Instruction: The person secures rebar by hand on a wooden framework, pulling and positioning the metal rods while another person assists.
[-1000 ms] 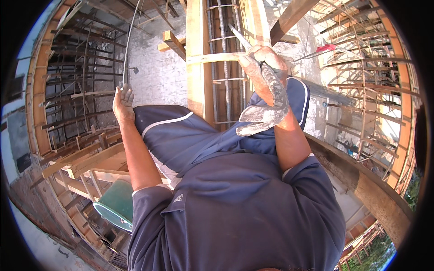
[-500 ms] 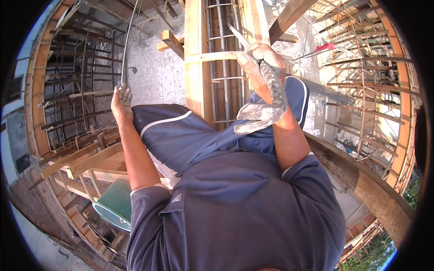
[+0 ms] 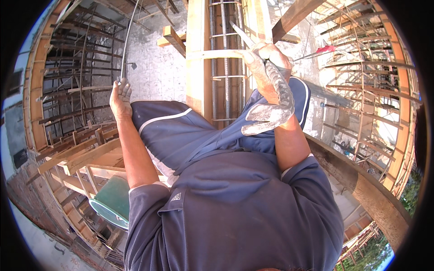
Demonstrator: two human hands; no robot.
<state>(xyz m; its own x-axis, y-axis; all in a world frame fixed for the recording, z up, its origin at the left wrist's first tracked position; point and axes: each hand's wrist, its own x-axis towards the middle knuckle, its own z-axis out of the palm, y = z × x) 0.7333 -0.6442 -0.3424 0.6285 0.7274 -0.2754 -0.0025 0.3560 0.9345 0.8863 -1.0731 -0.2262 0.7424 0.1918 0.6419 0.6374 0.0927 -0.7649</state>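
Note:
My right hand is wrapped around a dirty grey pry bar. Its split claw end hangs back over my wrist, while the straight end points forward and left above the beam form. At my right thumb lies the end of a thin wooden strip that crosses the form; whether the thumb touches it is unclear. My left hand is raised beside my left knee, palm showing, fingers bent together near the thumb. A small pale thing shows at its fingertips, and a long thin rod meets them in view.
Between my legs runs a wooden beam form with a rebar cage inside. A green bucket is at lower left. A heavy timber passes at my right. Wooden braces, scaffolding and a pale floor lie far below.
My right hand and the pry bar have shifted slightly to the right. My left hand has risen a little, fingers more upright. The whole view has tilted slightly.

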